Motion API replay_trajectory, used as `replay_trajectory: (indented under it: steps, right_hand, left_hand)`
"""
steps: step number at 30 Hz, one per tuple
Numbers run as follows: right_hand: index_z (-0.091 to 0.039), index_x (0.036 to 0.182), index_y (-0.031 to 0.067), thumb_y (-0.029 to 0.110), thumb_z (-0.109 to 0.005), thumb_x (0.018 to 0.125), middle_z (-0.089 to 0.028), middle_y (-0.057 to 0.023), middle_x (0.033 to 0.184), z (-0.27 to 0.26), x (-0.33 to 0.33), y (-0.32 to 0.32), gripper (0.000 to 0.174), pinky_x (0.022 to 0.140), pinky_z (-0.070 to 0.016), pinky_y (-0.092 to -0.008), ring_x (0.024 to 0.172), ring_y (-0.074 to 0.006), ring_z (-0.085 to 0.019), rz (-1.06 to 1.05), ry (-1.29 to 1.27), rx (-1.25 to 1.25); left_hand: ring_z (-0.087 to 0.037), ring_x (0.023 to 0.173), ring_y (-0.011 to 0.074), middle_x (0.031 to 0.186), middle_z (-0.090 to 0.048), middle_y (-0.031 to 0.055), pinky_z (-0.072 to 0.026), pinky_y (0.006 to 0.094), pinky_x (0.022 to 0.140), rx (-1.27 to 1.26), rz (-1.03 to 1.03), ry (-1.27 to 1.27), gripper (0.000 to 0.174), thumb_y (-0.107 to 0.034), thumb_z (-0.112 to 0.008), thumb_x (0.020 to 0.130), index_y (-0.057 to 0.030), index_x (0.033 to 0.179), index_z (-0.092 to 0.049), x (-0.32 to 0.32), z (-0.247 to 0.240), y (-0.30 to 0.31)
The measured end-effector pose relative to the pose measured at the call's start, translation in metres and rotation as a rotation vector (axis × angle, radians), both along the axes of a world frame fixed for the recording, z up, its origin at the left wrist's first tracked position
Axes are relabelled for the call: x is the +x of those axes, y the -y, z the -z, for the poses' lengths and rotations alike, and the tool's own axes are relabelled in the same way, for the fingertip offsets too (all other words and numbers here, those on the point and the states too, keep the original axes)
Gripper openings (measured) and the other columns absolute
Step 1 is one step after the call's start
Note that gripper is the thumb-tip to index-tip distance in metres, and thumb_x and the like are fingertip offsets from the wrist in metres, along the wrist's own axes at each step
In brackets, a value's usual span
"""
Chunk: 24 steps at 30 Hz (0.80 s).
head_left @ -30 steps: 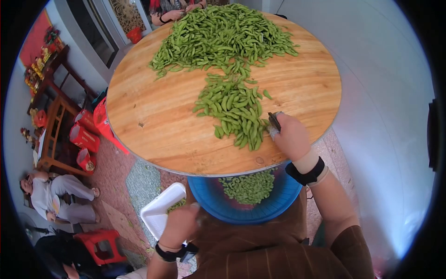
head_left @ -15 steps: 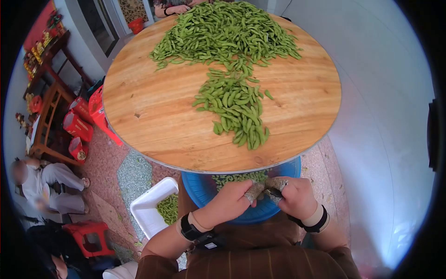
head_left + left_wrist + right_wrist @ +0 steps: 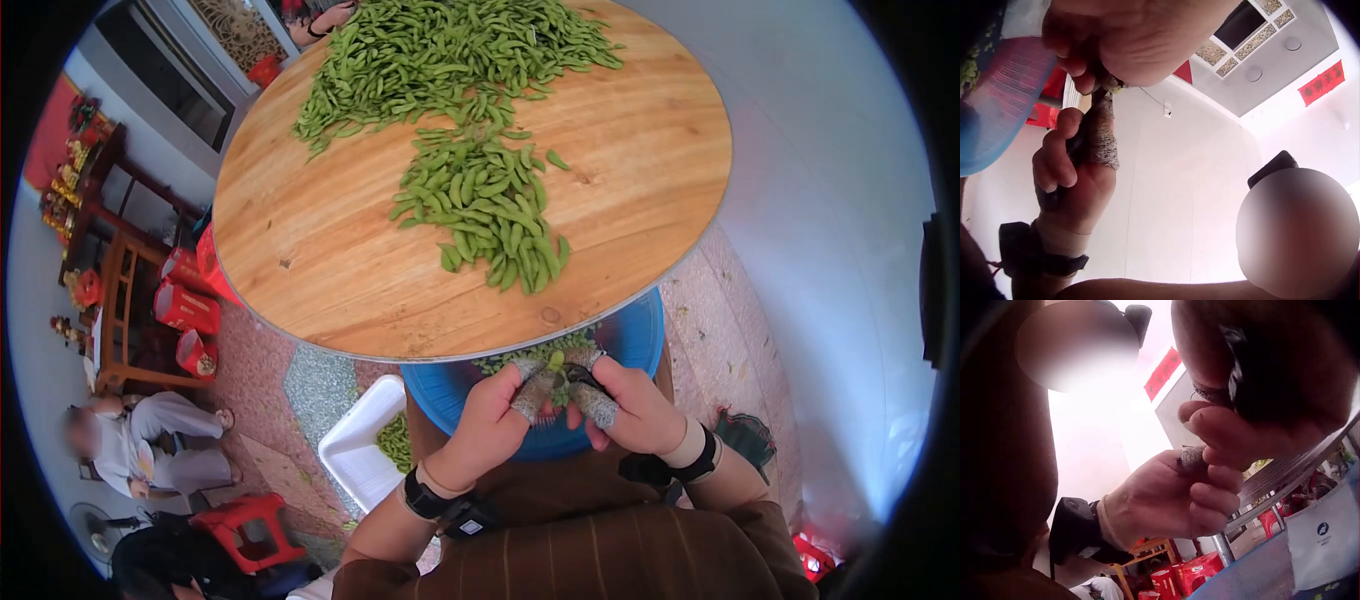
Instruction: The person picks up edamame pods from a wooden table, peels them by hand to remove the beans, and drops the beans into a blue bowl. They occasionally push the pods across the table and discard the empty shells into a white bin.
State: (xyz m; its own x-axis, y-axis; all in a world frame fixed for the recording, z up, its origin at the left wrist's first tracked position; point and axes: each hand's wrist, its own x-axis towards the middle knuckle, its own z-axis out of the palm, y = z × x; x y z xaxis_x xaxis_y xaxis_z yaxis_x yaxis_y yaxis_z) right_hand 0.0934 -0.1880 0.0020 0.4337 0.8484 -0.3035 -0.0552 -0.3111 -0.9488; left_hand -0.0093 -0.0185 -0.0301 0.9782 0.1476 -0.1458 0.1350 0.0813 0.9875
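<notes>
Both hands meet over a blue basin [image 3: 637, 335] below the table edge, with woven grey covers on thumbs and forefingers. My left hand [image 3: 485, 420] pinches a green soybean pod [image 3: 556, 359]. My right hand [image 3: 648, 412] grips a small dark-handled tool [image 3: 578, 374] beside the pod; its kind cannot be made out. In the left wrist view the right hand's fingers curl round the tool's dark handle [image 3: 1077, 144]. Shelled green beans [image 3: 512, 362] lie in the basin, partly hidden by the hands. Whole pods [image 3: 480, 200] lie loose on the round wooden table [image 3: 340, 270].
A large heap of pods [image 3: 430, 60] covers the table's far side, where another person's hand [image 3: 335, 15] shows. A white tub [image 3: 350, 450] with green pieces stands at left on the floor. Further left are a red stool [image 3: 250, 530], red buckets [image 3: 188, 307] and a seated person [image 3: 165, 440].
My right hand came back from the pods on the table with the tool, and my left hand rose from beside the tub. They now meet over the basin at a pod.
</notes>
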Motion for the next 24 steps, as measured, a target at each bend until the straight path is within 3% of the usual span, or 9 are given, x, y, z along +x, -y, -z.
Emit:
replay_trajectory:
  steps: [5, 7, 9, 11, 13, 15, 20, 22, 24]
  right_hand:
    - [-0.049, 0.109, 0.0038, 0.011, -0.044, 0.093, -0.061, -0.0029, 0.075, 0.0, -0.005, 0.0, 0.018, 0.046, -0.0471, -0.0238, 0.051, -0.0094, -0.057, 0.059, -0.082, 0.021]
    - [-0.049, 0.111, 0.0043, 0.012, -0.044, 0.094, -0.06, -0.0023, 0.073, 0.006, -0.009, -0.001, 0.02, 0.045, -0.0458, -0.0233, 0.05, -0.0084, -0.055, 0.102, -0.096, 0.033]
    - [-0.04, 0.13, 0.005, 0.01, -0.04, 0.096, -0.051, -0.0013, 0.067, 0.014, -0.009, -0.003, 0.034, 0.041, -0.0377, -0.0216, 0.045, -0.0065, -0.043, 0.08, -0.127, 0.084]
    - [-0.04, 0.13, 0.0066, 0.011, -0.041, 0.097, -0.049, -0.0005, 0.066, 0.017, -0.007, -0.003, 0.034, 0.04, -0.0359, -0.021, 0.044, -0.0061, -0.041, 0.064, -0.26, 0.117]
    - [-0.04, 0.131, 0.0082, 0.012, -0.041, 0.097, -0.046, 0.0004, 0.065, 0.016, -0.006, 0.0, 0.034, 0.039, -0.034, -0.0205, 0.044, -0.0057, -0.038, 0.041, -0.39, 0.154]
    - [-0.042, 0.131, 0.0108, 0.018, -0.044, 0.098, -0.047, 0.0007, 0.068, 0.013, -0.005, 0.005, 0.034, 0.04, -0.0355, -0.021, 0.045, -0.0061, -0.041, -0.038, -0.844, 0.251]
    - [-0.041, 0.129, 0.0102, 0.019, -0.043, 0.098, -0.047, 0.0006, 0.069, 0.02, -0.004, -0.004, 0.032, 0.04, -0.0371, -0.0206, 0.047, -0.0055, -0.042, 0.028, -0.781, 0.099]
    - [-0.043, 0.124, 0.0082, 0.019, -0.043, 0.098, -0.048, 0.0001, 0.069, 0.03, -0.009, -0.008, 0.028, 0.04, -0.0381, -0.0209, 0.047, -0.0062, -0.044, 0.029, -0.52, -0.004]
    - [-0.044, 0.122, 0.0075, 0.019, -0.042, 0.098, -0.048, 0.0002, 0.069, 0.037, -0.016, -0.01, 0.027, 0.04, -0.0386, -0.0209, 0.047, -0.0064, -0.044, 0.048, -0.475, 0.008]
  left_hand:
    - [-0.052, 0.068, 0.0087, 0.079, -0.058, 0.0013, -0.0432, 0.0235, 0.06, 0.208, 0.017, 0.024, 0.01, -0.007, -0.051, 0.092, -0.0033, 0.097, -0.059, 0.0, 0.003, 0.0]
    - [-0.055, 0.068, 0.0134, 0.078, -0.059, 0.0061, -0.0453, 0.0268, 0.061, 0.875, -0.027, 0.367, 0.01, -0.007, -0.053, 0.09, -0.0034, 0.096, -0.06, 0.0, 0.014, -0.001]
    - [-0.055, 0.067, 0.0155, 0.077, -0.059, 0.0078, -0.0456, 0.0284, 0.061, 1.026, -0.008, 0.376, 0.011, -0.006, -0.054, 0.089, -0.0032, 0.097, -0.06, -0.003, 0.009, -0.002]
    - [-0.056, 0.066, 0.0175, 0.075, -0.059, 0.0095, -0.046, 0.03, 0.062, 1.178, 0.007, 0.385, 0.011, -0.005, -0.054, 0.089, -0.0029, 0.098, -0.06, -0.007, 0.0, -0.003]
    - [-0.058, 0.065, 0.0206, 0.071, -0.058, 0.012, -0.0464, 0.0302, 0.061, 0.48, 0.085, 0.03, 0.01, -0.005, -0.062, 0.083, -0.0003, 0.092, -0.059, -0.009, -0.012, -0.003]
    - [-0.058, 0.064, 0.0201, 0.071, -0.058, 0.0119, -0.0464, 0.0301, 0.061, 0.319, 0.089, -0.022, 0.01, -0.005, -0.061, 0.084, -0.0005, 0.092, -0.059, -0.011, -0.011, -0.008]
    - [-0.057, 0.062, 0.0181, 0.069, -0.058, 0.0117, -0.0462, 0.03, 0.06, -0.345, 0.125, -0.246, 0.006, -0.006, -0.06, 0.086, -0.0015, 0.09, -0.06, -0.015, 0.007, -0.015]
    - [-0.053, 0.06, 0.0136, 0.071, -0.059, 0.0035, -0.0447, 0.0293, 0.056, 0.799, 0.041, 0.052, 0.015, -0.013, -0.06, 0.088, 0.0007, 0.094, -0.06, -0.018, 0.015, -0.007]
    - [-0.054, 0.061, 0.0131, 0.073, -0.06, 0.0035, -0.0449, 0.0287, 0.056, 0.711, 0.046, -0.005, 0.014, -0.012, -0.059, 0.089, 0.0007, 0.094, -0.06, -0.018, 0.014, -0.005]
